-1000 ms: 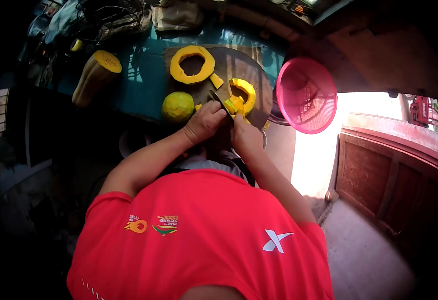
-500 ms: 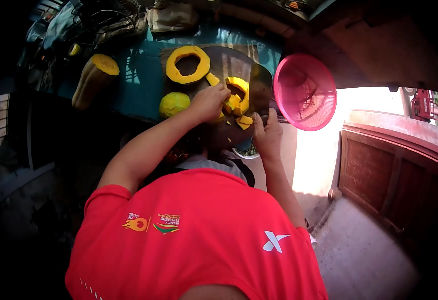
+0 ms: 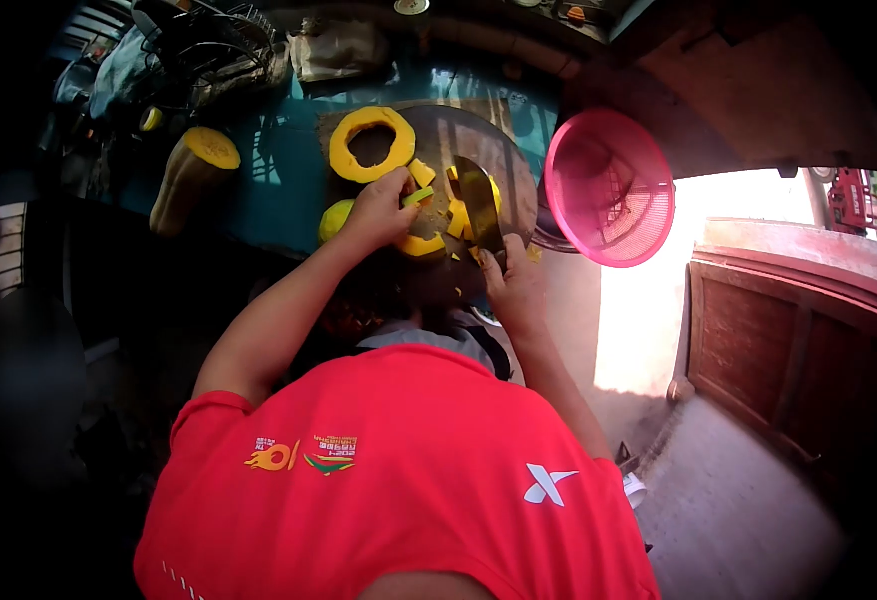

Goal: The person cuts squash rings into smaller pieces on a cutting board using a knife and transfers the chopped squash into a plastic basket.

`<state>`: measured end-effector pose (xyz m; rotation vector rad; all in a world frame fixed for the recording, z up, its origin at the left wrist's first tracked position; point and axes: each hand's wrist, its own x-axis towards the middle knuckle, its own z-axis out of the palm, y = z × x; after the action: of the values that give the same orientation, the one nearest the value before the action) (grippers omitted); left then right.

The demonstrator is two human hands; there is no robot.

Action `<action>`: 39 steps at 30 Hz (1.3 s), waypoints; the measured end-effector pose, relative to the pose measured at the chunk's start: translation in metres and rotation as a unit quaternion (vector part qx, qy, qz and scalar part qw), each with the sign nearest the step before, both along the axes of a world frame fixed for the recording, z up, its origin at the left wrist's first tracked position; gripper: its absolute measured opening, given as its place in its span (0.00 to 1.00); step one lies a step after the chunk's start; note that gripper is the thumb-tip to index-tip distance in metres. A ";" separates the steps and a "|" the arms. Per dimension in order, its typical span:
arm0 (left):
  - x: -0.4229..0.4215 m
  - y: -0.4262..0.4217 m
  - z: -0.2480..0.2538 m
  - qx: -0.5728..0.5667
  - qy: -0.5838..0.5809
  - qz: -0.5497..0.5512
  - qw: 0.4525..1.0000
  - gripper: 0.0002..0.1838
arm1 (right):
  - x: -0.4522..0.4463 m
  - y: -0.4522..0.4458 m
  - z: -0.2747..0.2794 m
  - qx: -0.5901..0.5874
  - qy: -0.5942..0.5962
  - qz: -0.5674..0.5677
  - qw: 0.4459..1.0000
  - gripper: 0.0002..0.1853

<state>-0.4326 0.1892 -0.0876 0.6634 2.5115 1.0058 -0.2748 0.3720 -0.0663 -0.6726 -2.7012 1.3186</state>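
My left hand [image 3: 378,210] pinches a small pumpkin piece [image 3: 418,196] with pale green skin. In my right hand [image 3: 518,285] is the handle of a broad kitchen knife [image 3: 476,195], its blade pointing away over cut pumpkin chunks [image 3: 456,218]. These lie on a round dark cutting board [image 3: 513,160]. A thick pumpkin ring [image 3: 404,150] rests at the board's far left, with a loose chunk [image 3: 421,172] touching or close to it. Below my left hand lies a curved pumpkin slice [image 3: 422,245]. Partly hidden by my left wrist is a rounded yellow-green pumpkin piece [image 3: 334,218].
A long cut pumpkin [image 3: 180,190] lies left on the teal table [image 3: 268,200]. To the right of the board stands a pink plastic basket [image 3: 558,190], tilted. Wires and a bag [image 3: 333,50] crowd the far edge. A wooden door panel [image 3: 748,330] is at right.
My left hand has drawn slightly left and now holds up a pumpkin piece. My right hand has moved left and down, bringing the knife blade over the chunks.
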 end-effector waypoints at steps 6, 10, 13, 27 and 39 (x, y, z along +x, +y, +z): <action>0.011 -0.027 0.003 0.101 0.024 0.100 0.990 0.13 | 0.007 0.008 -0.009 0.006 -0.073 0.055 0.996 0.13; 0.024 -0.036 -0.003 0.109 0.022 0.116 0.987 0.13 | -0.006 0.011 -0.016 0.052 -0.041 0.103 0.992 0.14; 0.039 -0.031 0.003 0.100 -0.016 0.094 0.990 0.14 | -0.024 0.008 -0.021 0.064 -0.029 0.083 0.994 0.14; 0.033 -0.024 -0.002 0.389 -0.314 0.130 0.856 0.12 | -0.016 -0.010 0.017 -0.079 -0.001 0.050 0.996 0.13; 0.005 -0.001 -0.026 0.390 -0.434 0.130 0.802 0.15 | -0.030 -0.013 0.015 -0.010 -0.026 0.071 0.997 0.13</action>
<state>-0.4279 0.1882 -0.1132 -0.0313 1.3387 1.9206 -0.3051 0.3595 -0.0510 -0.5340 -2.8281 1.3801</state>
